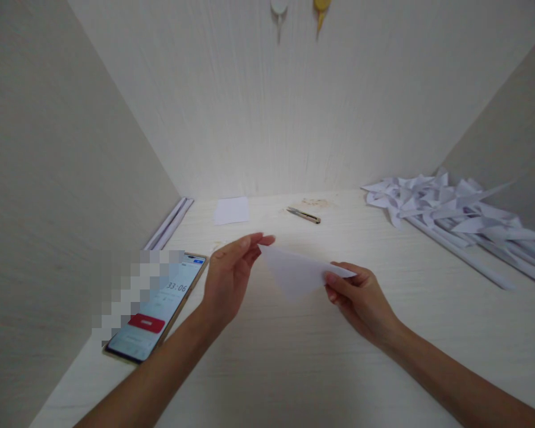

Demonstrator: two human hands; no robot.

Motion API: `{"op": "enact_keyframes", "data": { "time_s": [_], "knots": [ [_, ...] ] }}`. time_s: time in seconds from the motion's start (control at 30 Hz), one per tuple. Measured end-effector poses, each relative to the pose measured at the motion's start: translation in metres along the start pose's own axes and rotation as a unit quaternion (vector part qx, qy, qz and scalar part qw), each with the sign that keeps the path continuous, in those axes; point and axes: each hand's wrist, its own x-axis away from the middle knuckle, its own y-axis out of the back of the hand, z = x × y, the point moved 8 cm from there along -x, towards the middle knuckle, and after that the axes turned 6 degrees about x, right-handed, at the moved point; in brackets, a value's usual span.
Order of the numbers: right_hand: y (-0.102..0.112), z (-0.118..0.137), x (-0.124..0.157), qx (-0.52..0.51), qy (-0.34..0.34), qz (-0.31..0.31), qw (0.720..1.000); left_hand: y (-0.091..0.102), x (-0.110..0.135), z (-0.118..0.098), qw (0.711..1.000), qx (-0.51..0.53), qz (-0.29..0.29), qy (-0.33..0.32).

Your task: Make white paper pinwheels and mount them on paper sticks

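Note:
A sheet of white paper (294, 274), folded into a triangle, hangs above the table between my hands. My right hand (354, 294) pinches its right corner, thumb on top and fingers behind. At the left corner, the fingertips of my left hand (232, 273) are closed on the paper, with the thumb partly hidden. Beyond the paper lies a pair of thread snips (305, 215), blades pointing left. Farther left on the table rests a square piece of white paper (232, 210), perhaps a thin stack.
A phone (172, 303) showing a timer lies left of my left arm. Behind it, rolled paper sticks (169, 223) lean along the left wall. White paper pinwheels (428, 202) on paper sticks are heaped at the right. Small brownish scraps (316, 203) lie near the back wall.

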Motion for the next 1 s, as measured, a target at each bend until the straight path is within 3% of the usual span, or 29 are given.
{"op": "enact_keyframes", "data": {
  "time_s": [0.13,0.27,0.37,0.67,1.0],
  "knots": [
    [0.005,0.001,-0.002,-0.026,-0.006,-0.025,0.999,0.013,-0.007,0.001,0.997,0.047,-0.057,0.025],
    [0.000,0.000,0.000,-0.003,-0.008,-0.002,1.000,-0.004,-0.001,0.010,0.999,0.019,0.042,0.023],
    [-0.002,0.001,0.001,0.011,0.003,0.003,1.000,-0.012,0.007,0.015,0.997,-0.027,0.076,0.012],
    [-0.002,0.004,-0.001,0.035,0.030,0.002,0.999,-0.008,0.010,0.016,0.992,-0.105,0.064,-0.007],
    [0.001,0.003,-0.001,0.061,0.026,-0.006,0.998,-0.006,0.011,0.016,0.994,-0.100,0.037,0.002]
  ]
}}
